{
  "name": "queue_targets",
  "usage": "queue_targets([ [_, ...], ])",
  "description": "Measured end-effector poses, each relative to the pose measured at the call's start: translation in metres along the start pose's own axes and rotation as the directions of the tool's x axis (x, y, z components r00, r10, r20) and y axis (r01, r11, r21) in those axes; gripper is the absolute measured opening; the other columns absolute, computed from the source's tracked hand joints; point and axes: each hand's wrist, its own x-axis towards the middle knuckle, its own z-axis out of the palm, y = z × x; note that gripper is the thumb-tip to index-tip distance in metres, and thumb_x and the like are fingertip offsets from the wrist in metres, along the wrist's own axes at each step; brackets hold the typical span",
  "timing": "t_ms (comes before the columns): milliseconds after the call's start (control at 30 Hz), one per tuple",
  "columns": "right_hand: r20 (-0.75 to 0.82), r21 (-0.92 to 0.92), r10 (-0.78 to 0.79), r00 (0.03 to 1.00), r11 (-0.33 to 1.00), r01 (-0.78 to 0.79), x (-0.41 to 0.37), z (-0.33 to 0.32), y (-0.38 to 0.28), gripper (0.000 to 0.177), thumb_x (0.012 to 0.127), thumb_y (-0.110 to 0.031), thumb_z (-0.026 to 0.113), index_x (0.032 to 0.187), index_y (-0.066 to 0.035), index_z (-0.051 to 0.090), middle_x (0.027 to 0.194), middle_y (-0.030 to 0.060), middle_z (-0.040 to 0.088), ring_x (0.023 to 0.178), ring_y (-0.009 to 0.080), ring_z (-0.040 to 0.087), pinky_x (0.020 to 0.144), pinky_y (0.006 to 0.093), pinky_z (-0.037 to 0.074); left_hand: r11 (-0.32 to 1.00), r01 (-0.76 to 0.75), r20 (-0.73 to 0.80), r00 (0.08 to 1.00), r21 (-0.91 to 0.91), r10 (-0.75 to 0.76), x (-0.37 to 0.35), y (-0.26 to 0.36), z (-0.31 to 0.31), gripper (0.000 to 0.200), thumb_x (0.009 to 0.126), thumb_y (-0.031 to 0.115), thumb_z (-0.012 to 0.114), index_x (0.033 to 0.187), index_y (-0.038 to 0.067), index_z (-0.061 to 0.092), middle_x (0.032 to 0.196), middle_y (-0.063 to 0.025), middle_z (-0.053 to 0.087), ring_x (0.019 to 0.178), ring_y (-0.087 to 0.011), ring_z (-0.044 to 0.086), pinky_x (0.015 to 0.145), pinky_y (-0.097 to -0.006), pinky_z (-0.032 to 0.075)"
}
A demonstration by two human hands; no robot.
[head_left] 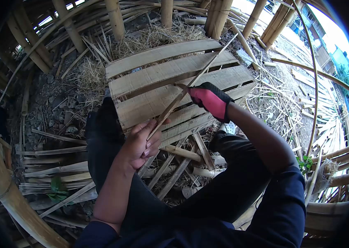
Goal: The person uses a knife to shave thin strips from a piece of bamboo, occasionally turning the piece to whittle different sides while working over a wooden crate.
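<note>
A long, thin bamboo strip (206, 68) slants across the view from lower left to upper right, above the slatted wooden table (145, 105). My bare left hand (143, 142) is closed around its lower end, near the table's front edge. In a pink and black glove, my right hand (211, 100) is closed beside the middle of the strip. A short brownish blade, apparently of a knife (181, 86), sticks out from that fist and meets the strip. The knife's handle is hidden inside the glove.
Upright bamboo poles (115, 20) stand behind the table. Split bamboo pieces (54, 171) lie stacked at the left, and straw-like shavings (94, 76) cover the ground. A thick bamboo pole (3, 182) curves along the left edge. Wooden slats (174, 175) lie between my legs.
</note>
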Motion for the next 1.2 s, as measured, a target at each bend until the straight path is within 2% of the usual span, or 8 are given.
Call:
queue_targets([
  [300, -0.046, -0.235, -0.16, 0.986, 0.961, 0.145, 0.017, -0.002, 0.022, 0.052, 0.101, -0.041, 0.041, 0.072, 0.0, 0.054, 0.061, 0.0121, 0.05, 0.059, 0.0252, 0.049, 0.064, 0.0375, 0.041, 1.0, 0.008, 0.023, 1.0, -0.019, -0.008, 0.003, -0.003, 0.0, 0.038, 0.11, 0.028, 0.036, 0.128, -0.001, 0.054, 0.052, 0.0072, 0.034, 0.036, -0.0024, 0.029, 0.034, -0.0185, 0.025],
  [367, -0.075, -0.091, 0.062, 0.995, 0.993, -0.069, 0.016, -0.016, 0.017, 0.055, 0.103, -0.041, 0.038, 0.07, 0.001, 0.054, 0.061, 0.0116, 0.051, 0.06, 0.0232, 0.05, 0.064, 0.0381, 0.042, 0.999, 0.023, 0.009, 1.0, -0.039, -0.023, 0.003, 0.0, 0.006, 0.038, 0.11, 0.027, 0.036, 0.127, -0.001, 0.054, 0.052, 0.0073, 0.034, 0.036, -0.0022, 0.029, 0.034, -0.0182, 0.025],
  [800, -0.105, -0.279, -0.107, 0.989, 0.958, 0.074, -0.002, 0.023, -0.011, 0.053, 0.1, -0.042, 0.041, 0.077, 0.001, 0.059, 0.073, 0.0187, 0.061, 0.068, 0.0299, 0.058, 0.071, 0.0398, 0.045, 0.997, 0.018, 0.005, 1.0, -0.073, -0.017, 0.008, -0.004, 0.009, 0.038, 0.11, 0.027, 0.036, 0.127, -0.001, 0.053, 0.052, 0.0077, 0.034, 0.036, -0.0019, 0.03, 0.033, -0.0182, 0.024],
  [933, 0.0, -0.323, 0.067, 0.998, 0.944, -0.063, 0.01, -0.022, 0.002, 0.05, 0.1, -0.042, 0.042, 0.085, 0.001, 0.064, 0.076, 0.0191, 0.064, 0.073, 0.0317, 0.061, 0.075, 0.0415, 0.047, 0.999, 0.011, 0.008, 1.0, -0.038, -0.011, 0.003, -0.001, 0.007, 0.038, 0.11, 0.026, 0.036, 0.127, -0.003, 0.053, 0.052, 0.0071, 0.034, 0.035, -0.002, 0.03, 0.032, -0.0185, 0.024],
  [1033, 0.002, -0.228, -0.111, 0.994, 0.968, 0.108, -0.002, 0.011, -0.007, 0.047, 0.099, -0.039, 0.044, 0.082, 0.001, 0.06, 0.072, 0.0162, 0.06, 0.068, 0.0262, 0.058, 0.07, 0.0381, 0.046, 0.999, 0.022, 0.01, 1.0, -0.05, -0.021, 0.008, -0.001, 0.012, 0.038, 0.109, 0.026, 0.035, 0.127, -0.003, 0.053, 0.051, 0.0069, 0.034, 0.035, -0.002, 0.031, 0.032, -0.0187, 0.025],
  [1067, -0.121, -0.373, -0.238, 0.964, 0.911, 0.178, -0.002, 0.031, -0.001, 0.043, 0.099, -0.038, 0.045, 0.079, -0.001, 0.058, 0.068, 0.0098, 0.056, 0.063, 0.0192, 0.052, 0.065, 0.0341, 0.043, 0.997, 0.031, 0.01, 0.999, -0.064, -0.03, 0.009, -0.003, 0.012, 0.038, 0.11, 0.025, 0.035, 0.127, -0.003, 0.053, 0.051, 0.0068, 0.034, 0.035, -0.0021, 0.03, 0.032, -0.0188, 0.025],
  [1167, 0.139, 0.092, 0.078, 0.987, 0.992, -0.091, -0.008, 0.0, -0.018, 0.043, 0.099, -0.037, 0.046, 0.076, -0.003, 0.059, 0.066, 0.0047, 0.053, 0.062, 0.014, 0.048, 0.062, 0.0316, 0.04, 0.999, 0.014, 0.006, 1.0, -0.031, -0.014, 0.003, -0.002, 0.006, 0.038, 0.11, 0.026, 0.035, 0.127, -0.003, 0.054, 0.051, 0.0068, 0.034, 0.035, -0.0024, 0.03, 0.032, -0.0193, 0.024],
  [1200, 0.076, 0.031, 0.107, 0.991, 0.994, -0.109, 0.005, -0.005, 0.003, 0.041, 0.098, -0.036, 0.046, 0.075, -0.004, 0.058, 0.065, 0.0015, 0.052, 0.061, 0.0122, 0.046, 0.059, 0.03, 0.038, 1.0, 0.014, 0.006, 1.0, -0.028, -0.013, 0.003, 0.0, 0.007, 0.038, 0.109, 0.025, 0.035, 0.127, -0.003, 0.054, 0.051, 0.0068, 0.034, 0.035, -0.0024, 0.03, 0.032, -0.0193, 0.024],
])
